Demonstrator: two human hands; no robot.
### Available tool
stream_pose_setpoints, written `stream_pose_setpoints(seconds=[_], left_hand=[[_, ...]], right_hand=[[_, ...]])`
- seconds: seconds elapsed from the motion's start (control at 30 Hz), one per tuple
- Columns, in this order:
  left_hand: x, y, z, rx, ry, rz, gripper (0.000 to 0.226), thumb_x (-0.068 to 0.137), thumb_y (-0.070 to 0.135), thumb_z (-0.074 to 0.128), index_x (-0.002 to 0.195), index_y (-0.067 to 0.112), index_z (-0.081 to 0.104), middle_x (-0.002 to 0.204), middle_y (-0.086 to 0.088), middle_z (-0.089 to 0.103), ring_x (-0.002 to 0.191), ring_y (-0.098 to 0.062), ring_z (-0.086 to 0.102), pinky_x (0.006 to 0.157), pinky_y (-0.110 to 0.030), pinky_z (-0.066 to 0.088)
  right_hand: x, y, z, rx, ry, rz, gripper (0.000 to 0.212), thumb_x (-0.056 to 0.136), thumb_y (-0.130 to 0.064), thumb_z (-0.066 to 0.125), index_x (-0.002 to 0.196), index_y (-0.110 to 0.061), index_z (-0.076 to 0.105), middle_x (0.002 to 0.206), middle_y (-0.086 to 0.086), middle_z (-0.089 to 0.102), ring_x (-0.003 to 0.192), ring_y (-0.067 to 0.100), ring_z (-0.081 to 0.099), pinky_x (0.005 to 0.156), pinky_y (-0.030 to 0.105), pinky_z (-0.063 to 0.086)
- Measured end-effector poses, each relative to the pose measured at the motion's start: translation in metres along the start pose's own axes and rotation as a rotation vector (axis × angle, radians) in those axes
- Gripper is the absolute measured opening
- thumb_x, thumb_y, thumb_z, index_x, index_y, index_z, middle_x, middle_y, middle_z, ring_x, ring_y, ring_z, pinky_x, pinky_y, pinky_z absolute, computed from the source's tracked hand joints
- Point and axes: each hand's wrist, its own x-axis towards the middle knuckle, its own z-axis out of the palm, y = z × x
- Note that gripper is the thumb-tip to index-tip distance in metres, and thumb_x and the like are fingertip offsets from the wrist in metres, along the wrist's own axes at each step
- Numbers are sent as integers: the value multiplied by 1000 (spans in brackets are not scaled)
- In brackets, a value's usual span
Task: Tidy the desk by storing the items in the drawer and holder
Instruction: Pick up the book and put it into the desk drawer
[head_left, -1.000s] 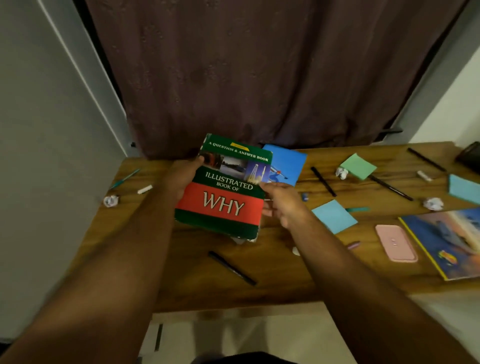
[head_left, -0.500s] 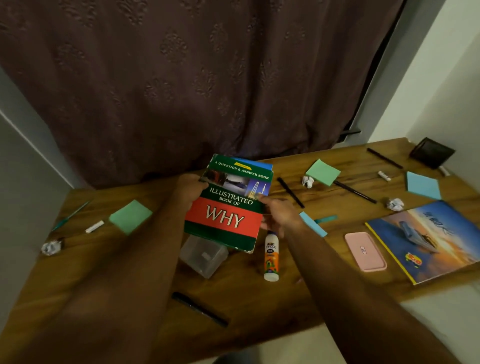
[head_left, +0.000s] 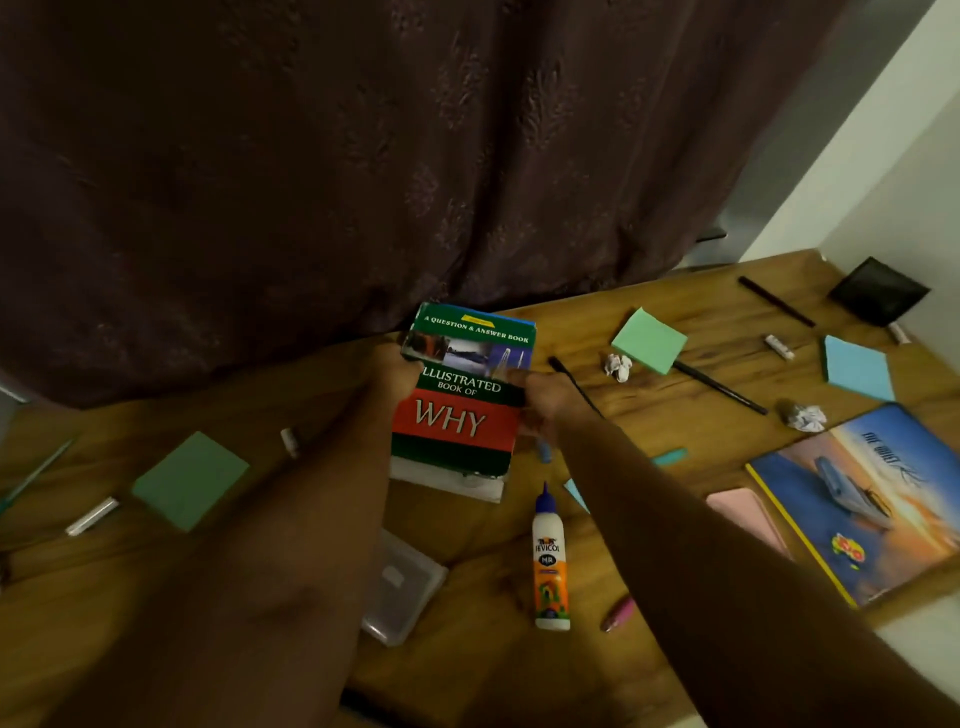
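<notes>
left hand (head_left: 397, 371): we grip the book (head_left: 462, 400) at its left edge
right hand (head_left: 543, 402): we grip its right edge
glue bottle (head_left: 549, 564): lying on the desk (head_left: 493, 665), near the book

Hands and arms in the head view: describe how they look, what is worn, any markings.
Both arms are bare from the bottom edge of the frame up to the hands; no sleeves show. The left hand and right hand wear no gloves. No watch, bracelet or ring can be made out, though the light is dim and the near forearms are blurred. No markings show.
</notes>
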Motion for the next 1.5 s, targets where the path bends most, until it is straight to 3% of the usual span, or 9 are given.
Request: stream_pose_setpoints(seconds=[0.1,0.27,0.5,0.67,0.87,1.0,1.17,1.33,1.5], left_hand=[[1,12,8,129,62,51,25,89,7,58,112,4,66,106,-20,67,96,-39,63,83,-40,49],[14,12,16,208,67,20,24,90,16,58,111,6,64,114,-17,66,107,-35,60,90,-40,49],[14,14,23,257,77,-27,28,90,21,62,114,7,63,118,-17,64,112,-34,58,88,-41,48],[14,19,22,180,64,-57,28,92,29,59,109,8,67,112,-16,66,105,-33,61,83,-39,48],[16,20,10,-54,-55,-188,12,96,17,54,96,8,61,78,-7,53,73,-22,53,72,-33,40],[13,25,3,-98,-75,-169,20,98,24,49,107,10,59,78,-1,50,67,-13,47,58,-28,36],[0,50,-13,-153,-49,-80,27,96,17,54,119,6,60,101,-9,60,86,-19,54,72,-31,39],[-20,75,-38,-170,-64,-138,25,93,19,58,111,2,63,91,-9,63,79,-23,60,67,-31,46],[-51,100,-49,-256,-81,-272,27,87,24,67,108,8,61,114,-16,63,103,-34,62,96,-48,47]], right_hand=[[15,-5,1,10,16,-5,19,85,-23,69,96,-9,62,97,17,72,86,35,69,84,55,56],[29,-10,2,18,29,0,31,84,-22,71,106,-3,61,92,14,68,69,24,66,59,31,55],[36,-9,1,68,23,15,25,88,-20,68,106,-7,56,82,7,65,62,18,62,45,20,45],[37,-5,2,38,52,-4,25,82,-23,73,97,-9,58,100,15,71,88,31,71,82,49,58],[36,-7,4,95,47,14,18,83,-21,69,92,-11,57,86,10,66,79,27,67,83,46,56],[30,-7,5,143,32,31,35,79,-24,72,106,-6,58,96,15,69,86,33,69,84,52,56],[19,-7,3,151,-12,60,38,81,-29,70,111,-8,59,101,14,70,83,29,68,69,38,57],[6,-7,-10,68,-58,22,38,85,-37,69,110,-10,59,101,10,68,80,24,63,67,32,51],[-19,-10,-43,161,-167,23,35,95,-38,58,117,-10,55,89,12,69,72,25,65,67,35,55]])
